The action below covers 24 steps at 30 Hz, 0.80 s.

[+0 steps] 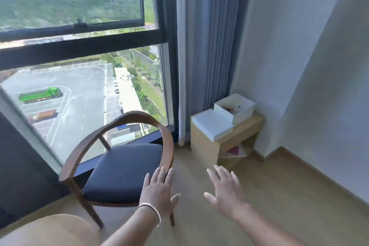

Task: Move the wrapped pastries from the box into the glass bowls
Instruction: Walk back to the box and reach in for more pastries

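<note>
Hovering empty, both hands' grip wide (157,191) (227,191), box (234,108) well beyond

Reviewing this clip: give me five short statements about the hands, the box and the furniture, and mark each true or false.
1. Both hands are empty, fingers spread. True: left hand, right hand.
2. The open white box sits on the chair seat. False: it sits on the small wooden side table.
3. A bracelet is on the left wrist. True.
4. The right hand is inside the box. False: it is well short of it, over the floor.
5. The chair stands by the window. True.
</note>
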Tool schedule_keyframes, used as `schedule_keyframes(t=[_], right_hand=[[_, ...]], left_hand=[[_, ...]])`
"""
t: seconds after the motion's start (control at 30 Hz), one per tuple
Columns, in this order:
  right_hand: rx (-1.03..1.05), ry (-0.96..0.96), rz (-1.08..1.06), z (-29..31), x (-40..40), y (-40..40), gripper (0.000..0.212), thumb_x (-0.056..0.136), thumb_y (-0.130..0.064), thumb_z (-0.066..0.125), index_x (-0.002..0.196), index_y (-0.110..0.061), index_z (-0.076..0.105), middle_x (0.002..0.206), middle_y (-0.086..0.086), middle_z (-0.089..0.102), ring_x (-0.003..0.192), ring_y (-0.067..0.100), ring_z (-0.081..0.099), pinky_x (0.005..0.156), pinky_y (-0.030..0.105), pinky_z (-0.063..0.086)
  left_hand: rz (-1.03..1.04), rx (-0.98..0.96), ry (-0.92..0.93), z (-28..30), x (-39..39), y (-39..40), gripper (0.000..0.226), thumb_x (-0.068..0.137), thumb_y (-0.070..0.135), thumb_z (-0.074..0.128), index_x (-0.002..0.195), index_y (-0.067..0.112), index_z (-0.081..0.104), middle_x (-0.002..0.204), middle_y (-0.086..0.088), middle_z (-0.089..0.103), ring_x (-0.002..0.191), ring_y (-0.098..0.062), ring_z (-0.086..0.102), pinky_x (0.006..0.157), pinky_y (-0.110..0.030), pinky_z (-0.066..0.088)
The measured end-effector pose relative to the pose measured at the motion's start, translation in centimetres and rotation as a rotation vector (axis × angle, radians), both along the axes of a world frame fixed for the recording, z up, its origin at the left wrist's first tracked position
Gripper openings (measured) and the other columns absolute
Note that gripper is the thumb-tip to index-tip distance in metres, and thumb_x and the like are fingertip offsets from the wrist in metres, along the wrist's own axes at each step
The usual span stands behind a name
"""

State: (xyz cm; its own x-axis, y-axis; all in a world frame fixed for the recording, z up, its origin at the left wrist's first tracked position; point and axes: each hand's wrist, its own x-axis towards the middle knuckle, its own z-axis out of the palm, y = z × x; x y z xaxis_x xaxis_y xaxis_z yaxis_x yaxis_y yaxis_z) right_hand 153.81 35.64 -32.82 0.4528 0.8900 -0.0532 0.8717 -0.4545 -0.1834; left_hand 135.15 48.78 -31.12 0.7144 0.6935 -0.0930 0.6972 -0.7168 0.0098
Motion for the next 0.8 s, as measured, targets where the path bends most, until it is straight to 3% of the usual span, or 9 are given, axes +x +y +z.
schedule_keyframes(t=[0.4, 0.8], right_hand=[[0.015, 0.005, -0.32, 1.9, 22.1, -6.2, 0.077, 0.087, -0.061, 0.045, 0.152, -0.029, 0.018, 0.161, 0.004, 0.015, 0.148, 0.017, 0.009, 0.119, 0.043, 0.009], [-0.098, -0.037, -0.394, 1.3, 48.8, 1.8, 0.076, 0.089, -0.06, 0.042, 0.152, -0.028, 0.014, 0.161, 0.003, 0.013, 0.147, 0.019, 0.012, 0.12, 0.041, 0.013]], left_hand=[[-0.247, 0.035, -0.04, 1.2, 26.2, -0.2, 0.082, 0.091, 0.062, 0.031, 0.15, 0.02, -0.006, 0.16, -0.005, 0.003, 0.146, -0.023, -0.002, 0.117, -0.046, 0.0], [-0.334, -0.079, -0.072, -4.8, 55.4, 10.2, 0.08, 0.091, 0.063, 0.031, 0.149, 0.02, -0.004, 0.16, -0.007, 0.005, 0.146, -0.026, -0.002, 0.117, -0.05, 0.001]])
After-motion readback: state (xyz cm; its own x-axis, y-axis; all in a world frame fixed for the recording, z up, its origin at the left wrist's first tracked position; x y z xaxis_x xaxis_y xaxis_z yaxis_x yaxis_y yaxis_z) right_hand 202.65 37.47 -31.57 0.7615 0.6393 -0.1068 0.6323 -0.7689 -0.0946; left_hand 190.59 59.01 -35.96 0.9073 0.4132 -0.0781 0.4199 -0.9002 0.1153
